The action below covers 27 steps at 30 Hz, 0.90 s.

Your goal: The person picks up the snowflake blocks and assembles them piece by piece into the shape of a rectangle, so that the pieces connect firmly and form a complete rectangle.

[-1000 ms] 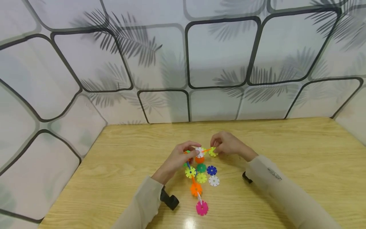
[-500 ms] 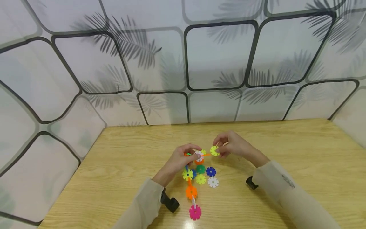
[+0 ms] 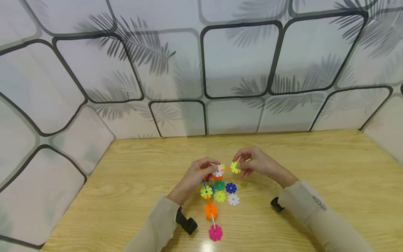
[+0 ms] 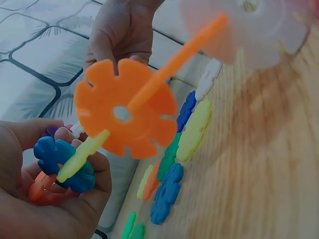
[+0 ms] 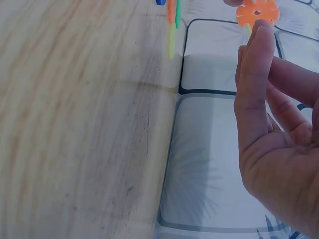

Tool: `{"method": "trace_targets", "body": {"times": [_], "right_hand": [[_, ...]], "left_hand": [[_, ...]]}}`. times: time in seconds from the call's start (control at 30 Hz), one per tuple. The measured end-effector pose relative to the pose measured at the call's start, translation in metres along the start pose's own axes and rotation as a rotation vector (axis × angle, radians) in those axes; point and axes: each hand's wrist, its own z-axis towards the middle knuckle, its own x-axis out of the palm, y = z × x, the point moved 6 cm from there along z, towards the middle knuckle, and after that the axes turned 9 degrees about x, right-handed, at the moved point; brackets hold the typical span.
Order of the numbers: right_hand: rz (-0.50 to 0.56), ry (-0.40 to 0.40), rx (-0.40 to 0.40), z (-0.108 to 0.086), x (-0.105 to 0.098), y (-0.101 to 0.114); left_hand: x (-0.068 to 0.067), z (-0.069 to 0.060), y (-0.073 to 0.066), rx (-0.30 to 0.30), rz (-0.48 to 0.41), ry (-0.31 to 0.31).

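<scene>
My left hand (image 3: 195,177) pinches a white notched interlocking disc (image 3: 218,170) of a linked chain. In the left wrist view, a blue disc (image 4: 65,164) and a yellow disc (image 4: 82,154) show at its fingers. From there the chain runs toward me through another yellow disc (image 3: 206,191) and an orange disc (image 3: 210,211) to a pink disc (image 3: 215,232). An orange disc (image 5: 257,12) projects from the white one, edge-on in the head view. Beside its outer edge, my right hand (image 3: 259,162) pinches a yellow disc (image 3: 234,167); whether they touch I cannot tell.
Loose discs lie flat just below the hands: green (image 3: 219,185), blue (image 3: 231,188), yellow (image 3: 219,196) and white (image 3: 233,199). They rest on a wooden table (image 3: 141,182). A patterned wall (image 3: 239,63) stands behind its far edge.
The right hand's yellow disc has drawn away from the orange disc's edge, then come back beside it. The chain's pink end has swung a little left. Both hands keep their hold.
</scene>
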Motion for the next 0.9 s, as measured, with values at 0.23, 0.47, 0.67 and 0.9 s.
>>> {"method": "trace_targets", "body": {"times": [0.23, 0.47, 0.67, 0.9], "right_hand": [[0.013, -0.016, 0.014, 0.0014, -0.0009, 0.0001], [0.013, -0.012, 0.005, -0.0006, 0.0012, 0.0009], [0.009, -0.009, -0.008, -0.0016, 0.0029, 0.0026], [0.017, 0.007, -0.012, -0.0015, 0.0032, 0.0089]], "left_hand": [[-0.0009, -0.0001, 0.0012, -0.005, -0.023, -0.013], [-0.0011, -0.0036, 0.0035, -0.024, -0.03, -0.041], [0.0011, -0.0024, 0.0032, -0.02, -0.032, -0.034], [0.0034, 0.0002, 0.0005, -0.019, -0.052, -0.025]]}}
